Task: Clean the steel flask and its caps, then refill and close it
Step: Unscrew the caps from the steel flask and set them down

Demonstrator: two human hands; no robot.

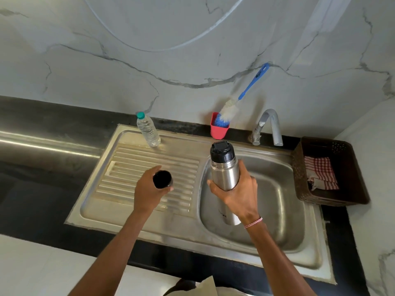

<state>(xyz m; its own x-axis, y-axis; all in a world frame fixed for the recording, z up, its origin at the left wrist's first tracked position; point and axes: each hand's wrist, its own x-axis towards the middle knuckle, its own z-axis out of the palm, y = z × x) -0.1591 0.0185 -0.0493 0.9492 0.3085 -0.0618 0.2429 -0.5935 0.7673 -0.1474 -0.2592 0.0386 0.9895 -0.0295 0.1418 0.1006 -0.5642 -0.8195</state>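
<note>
My right hand [237,195] grips the steel flask [224,174] around its middle and holds it above the sink basin [275,210]. The flask's black inner stopper cap [222,151] sits on its neck. My left hand [147,189] holds the outer cup cap [162,179] over the ribbed drainboard [139,167], its dark hollow facing me. A blue-and-white bottle brush [229,110] stands in a red holder [219,130] behind the sink. A clear water bottle [148,131] with a teal cap stands at the drainboard's back edge.
A chrome tap [269,127] rises at the back right of the basin. A dark woven basket [342,197] with a red checked cloth [320,174] sits to the right. Black counter [32,167] runs left; marble wall behind.
</note>
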